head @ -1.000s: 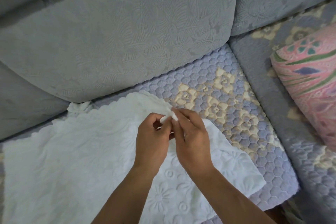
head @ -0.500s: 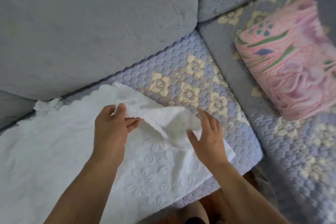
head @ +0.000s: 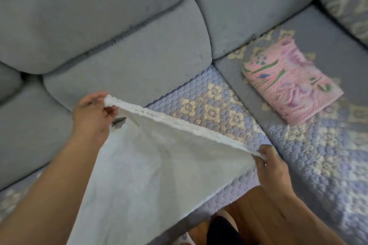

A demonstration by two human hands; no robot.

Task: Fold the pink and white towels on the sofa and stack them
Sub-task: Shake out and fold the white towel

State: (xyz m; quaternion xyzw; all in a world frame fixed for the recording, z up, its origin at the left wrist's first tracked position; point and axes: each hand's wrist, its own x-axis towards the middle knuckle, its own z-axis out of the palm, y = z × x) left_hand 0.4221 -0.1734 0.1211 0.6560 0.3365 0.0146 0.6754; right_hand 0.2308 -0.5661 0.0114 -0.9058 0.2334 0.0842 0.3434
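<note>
Your left hand (head: 93,111) and right hand (head: 272,167) each pinch a corner of the white towel (head: 159,165), stretching its scalloped edge taut above the quilted sofa (head: 219,105). The folded pink towel (head: 288,83) lies well apart.

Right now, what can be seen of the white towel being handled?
The white textured towel looks soft and quilted, with a bumpy scalloped edge. That edge is doubled and stretched taut between the left hand, which pinches one end, and the right hand, which pinches the other. The rest hangs down toward the camera over the lavender quilted seat cover, lifted rather than lying flat.
</note>
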